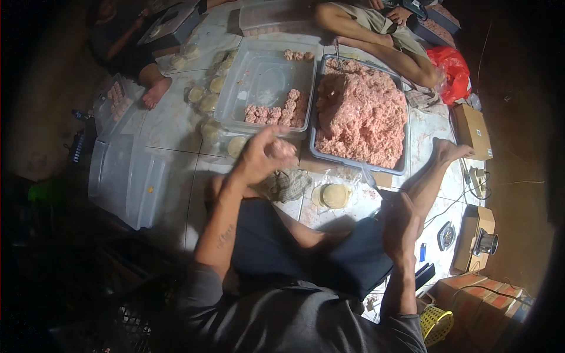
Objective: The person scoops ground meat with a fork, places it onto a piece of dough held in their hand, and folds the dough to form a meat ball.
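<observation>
My left hand (254,157) is raised near the front edge of a clear plastic tub (265,76), its fingers curled around a small lump of pink minced meat (283,149). Rows of similar meat lumps (292,109) line the tub's near right corner, with a few more at its far edge. To the right, a blue-grey tray (360,165) is heaped with pink minced meat (365,112). My right hand (402,217), above my right knee, is closed on a thin flat-ended utensil (369,177) pointing toward the tray's near edge; its exact kind is unclear.
A stack of round pale wrappers (335,196) in plastic lies before me, beside a crumpled checked cloth (288,185). More wrapped stacks (208,102) line the tub's left. Clear lids (126,179) lie left. Other people sit opposite. Cables, cardboard boxes (473,130) and an ashtray (446,235) are right.
</observation>
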`<act>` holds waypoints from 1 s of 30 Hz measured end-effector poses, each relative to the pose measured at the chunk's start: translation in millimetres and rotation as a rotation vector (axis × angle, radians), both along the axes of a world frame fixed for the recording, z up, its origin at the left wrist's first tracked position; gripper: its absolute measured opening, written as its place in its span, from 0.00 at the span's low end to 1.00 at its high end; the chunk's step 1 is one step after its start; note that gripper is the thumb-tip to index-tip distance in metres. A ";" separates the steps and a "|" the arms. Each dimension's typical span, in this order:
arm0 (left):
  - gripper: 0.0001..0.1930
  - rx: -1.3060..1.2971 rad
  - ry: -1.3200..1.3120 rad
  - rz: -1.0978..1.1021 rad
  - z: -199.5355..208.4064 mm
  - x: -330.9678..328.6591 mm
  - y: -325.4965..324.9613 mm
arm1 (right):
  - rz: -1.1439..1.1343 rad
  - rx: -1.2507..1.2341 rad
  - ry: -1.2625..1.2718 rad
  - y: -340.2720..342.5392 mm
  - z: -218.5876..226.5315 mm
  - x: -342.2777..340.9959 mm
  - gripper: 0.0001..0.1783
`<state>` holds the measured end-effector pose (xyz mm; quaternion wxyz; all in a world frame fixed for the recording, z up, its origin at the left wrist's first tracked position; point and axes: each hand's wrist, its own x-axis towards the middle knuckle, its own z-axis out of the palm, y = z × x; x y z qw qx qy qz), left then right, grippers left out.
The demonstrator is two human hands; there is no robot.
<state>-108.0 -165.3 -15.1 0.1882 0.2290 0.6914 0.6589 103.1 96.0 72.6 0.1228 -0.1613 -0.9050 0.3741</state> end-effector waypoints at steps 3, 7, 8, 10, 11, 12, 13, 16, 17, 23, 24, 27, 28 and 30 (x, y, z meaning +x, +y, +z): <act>0.20 -0.225 0.186 0.059 2.4 -75.8 -23.3 | 0.019 0.048 -0.044 18.9 -20.9 13.6 0.12; 0.14 -0.585 0.380 0.173 -17.4 -166.1 -54.4 | -0.147 -0.226 -0.096 42.3 -62.7 45.2 0.11; 0.13 -0.658 0.418 0.192 -17.7 -178.4 -62.9 | -0.165 -0.208 -0.102 44.1 -64.3 51.0 0.11; 0.12 -0.829 0.366 0.050 -36.0 -204.6 -88.4 | -0.215 -0.280 -0.095 42.3 -59.4 51.9 0.11; 0.13 -0.909 0.334 -0.024 -42.8 -211.4 -96.2 | -0.217 -0.271 -0.104 43.8 -57.4 51.3 0.11; 0.16 -0.952 0.295 -0.131 -56.1 -227.4 -59.1 | -0.293 -0.218 -0.128 41.4 -40.7 52.7 0.11; 0.20 -1.065 0.249 -0.155 -42.6 -221.1 -60.0 | -0.279 -0.220 -0.133 46.7 -49.0 55.6 0.11; 0.36 -1.267 0.108 -0.145 -31.8 -204.1 -48.8 | -0.300 -0.224 -0.174 47.7 -42.9 46.9 0.11; 0.42 -1.312 0.061 -0.127 -31.7 -198.2 -46.6 | -0.290 -0.190 -0.188 45.7 -39.3 44.6 0.11; 0.48 -1.159 0.170 0.115 -37.0 -174.9 -49.6 | -0.389 -0.296 -0.156 62.2 -71.2 62.4 0.12; 0.48 -1.193 0.148 0.079 -32.8 -173.5 -48.3 | -0.364 -0.298 -0.147 61.4 -68.5 61.0 0.12; 0.49 -1.270 0.082 -0.041 -16.7 -170.8 -46.0 | -0.268 -0.430 -0.035 56.9 -66.3 55.5 0.12; 0.49 -1.262 0.055 -0.094 -15.9 -172.3 -47.5 | -0.243 -0.580 0.059 58.7 -71.3 54.1 0.12; 0.47 -1.169 0.125 -0.070 -32.4 -176.6 -31.0 | -0.319 -0.525 0.014 48.7 -41.8 39.5 0.11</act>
